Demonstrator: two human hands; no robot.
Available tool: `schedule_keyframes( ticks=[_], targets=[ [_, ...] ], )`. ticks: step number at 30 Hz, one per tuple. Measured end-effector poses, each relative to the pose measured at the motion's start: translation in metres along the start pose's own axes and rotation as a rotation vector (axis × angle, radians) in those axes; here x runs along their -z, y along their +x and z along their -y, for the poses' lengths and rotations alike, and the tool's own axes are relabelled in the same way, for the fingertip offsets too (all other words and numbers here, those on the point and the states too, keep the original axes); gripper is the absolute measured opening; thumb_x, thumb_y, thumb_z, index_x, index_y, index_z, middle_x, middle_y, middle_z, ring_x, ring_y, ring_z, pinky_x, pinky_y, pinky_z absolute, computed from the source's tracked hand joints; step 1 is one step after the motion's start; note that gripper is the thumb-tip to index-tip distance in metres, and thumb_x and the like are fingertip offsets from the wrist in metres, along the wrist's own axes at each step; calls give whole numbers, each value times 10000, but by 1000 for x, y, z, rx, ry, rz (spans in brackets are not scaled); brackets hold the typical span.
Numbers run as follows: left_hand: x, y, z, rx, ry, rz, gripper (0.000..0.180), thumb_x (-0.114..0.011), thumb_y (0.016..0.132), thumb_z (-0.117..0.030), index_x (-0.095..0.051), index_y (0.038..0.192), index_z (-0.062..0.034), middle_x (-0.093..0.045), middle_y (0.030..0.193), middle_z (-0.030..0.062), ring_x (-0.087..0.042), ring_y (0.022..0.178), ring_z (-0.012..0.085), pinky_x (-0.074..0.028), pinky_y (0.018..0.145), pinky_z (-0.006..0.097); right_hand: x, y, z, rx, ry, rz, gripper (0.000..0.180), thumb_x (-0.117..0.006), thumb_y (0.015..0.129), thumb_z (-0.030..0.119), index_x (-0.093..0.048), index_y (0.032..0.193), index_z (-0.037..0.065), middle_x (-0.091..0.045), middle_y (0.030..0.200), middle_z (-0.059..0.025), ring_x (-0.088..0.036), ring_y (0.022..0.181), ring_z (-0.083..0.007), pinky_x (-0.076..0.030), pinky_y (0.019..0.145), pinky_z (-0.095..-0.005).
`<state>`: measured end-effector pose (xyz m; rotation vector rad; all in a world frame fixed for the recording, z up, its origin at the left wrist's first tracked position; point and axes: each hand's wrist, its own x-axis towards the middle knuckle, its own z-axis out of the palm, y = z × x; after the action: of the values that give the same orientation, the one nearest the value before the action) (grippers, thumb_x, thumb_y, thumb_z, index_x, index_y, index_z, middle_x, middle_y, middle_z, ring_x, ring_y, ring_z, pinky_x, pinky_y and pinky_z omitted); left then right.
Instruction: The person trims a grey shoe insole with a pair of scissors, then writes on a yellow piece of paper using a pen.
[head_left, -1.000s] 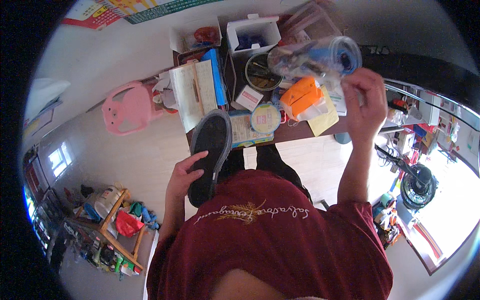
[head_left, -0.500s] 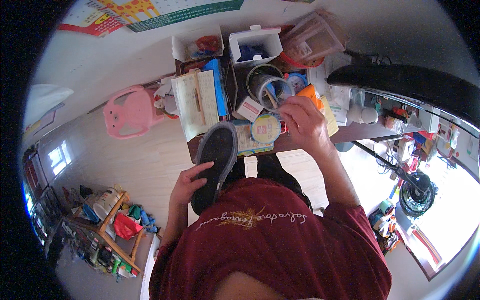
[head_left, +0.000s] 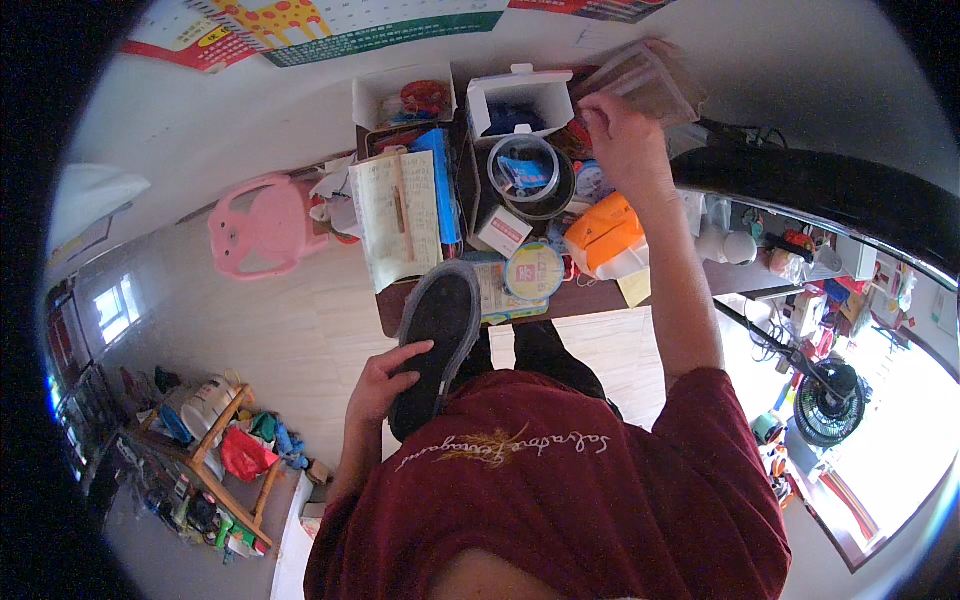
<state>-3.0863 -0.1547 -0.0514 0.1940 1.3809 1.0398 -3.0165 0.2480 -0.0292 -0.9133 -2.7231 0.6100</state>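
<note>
From the head camera, the right hand (head_left: 622, 140) is reaching out to the far edge of the cluttered dark wooden counter (head_left: 600, 297), where a second ago it was up in the air beside a clear plastic container and half a second ago it was down among the items near the round green-rimmed paper fan (head_left: 533, 271). It is now touching the translucent brownish plastic box (head_left: 645, 80) at the back by the wall, fingers curled against the box's near edge; whether they are actually clasping it or only pressing on it is not clear from here. The clear container is no longer in that hand, so the hand appears to have let it go and moved on to the far box.

The left hand (head_left: 385, 380) is staying where it was in both earlier pictures, gripping the side of the dark grey slip-on shoe (head_left: 435, 340) with its sole turned upward, the toe resting at the counter's front edge just beside the open lined notebook (head_left: 398, 215). The shoe has hardly shifted.

Around the right arm, an orange plastic pouch (head_left: 603, 230) is lying just under the forearm, and a round metal tin (head_left: 528, 175) holding a blue packet is sitting near the white open cardboard box (head_left: 520, 100). A pink plastic child's chair (head_left: 265, 225) is standing on the floor to the left.
</note>
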Motion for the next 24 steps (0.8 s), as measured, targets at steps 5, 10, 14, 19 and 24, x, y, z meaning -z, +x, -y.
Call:
schedule_keyframes(
  ticks=[5, 10, 14, 19, 24],
  targets=[
    [2, -3, 9, 36, -77, -27, 512, -494, 688, 92, -565, 1181, -32, -593, 1112, 89, -540, 1006, 149, -410, 901, 267, -22, 3, -11, -49, 248, 124, 171, -553, 849, 121, -607, 999, 57, -639, 899, -146, -635, 783, -248, -497, 711, -324],
    [0, 2, 3, 4, -125, 8, 505, -489, 697, 92, -565, 1181, -33, -594, 1107, 81, -542, 1003, 148, -410, 900, 271, -50, 32, -6, 89, 257, 325, 259, -487, 880, 190, -573, 1090, 67, -617, 1004, -167, -600, 917, -287, -467, 811, -344],
    [-1, 4, 4, 58, -65, -4, 506, -486, 703, 93, -560, 1187, -33, -595, 1102, 84, -546, 997, 150, -411, 902, 277, -72, 56, 0, 210, -80, 577, 326, -431, 888, 232, -556, 1119, 41, -595, 1071, -176, -569, 985, -318, -435, 874, -384],
    [-7, 9, -4, 47, -97, 22, 506, -488, 707, 98, -556, 1191, -32, -593, 1101, 95, -544, 1002, 153, -409, 907, 281, -73, 56, 1, 137, 219, 511, 334, -435, 881, 223, -546, 1124, 22, -589, 1079, -185, -561, 1001, -324, -421, 896, -378],
    [-10, 15, -10, 80, -131, 46, 506, -487, 705, 107, -554, 1189, -23, -592, 1097, 89, -539, 1012, 151, -406, 912, 281, -75, 38, -8, 91, 504, 224, 263, -481, 879, 153, -565, 1087, 15, -623, 999, -146, -603, 937, -253, -451, 849, -316]
  ],
)
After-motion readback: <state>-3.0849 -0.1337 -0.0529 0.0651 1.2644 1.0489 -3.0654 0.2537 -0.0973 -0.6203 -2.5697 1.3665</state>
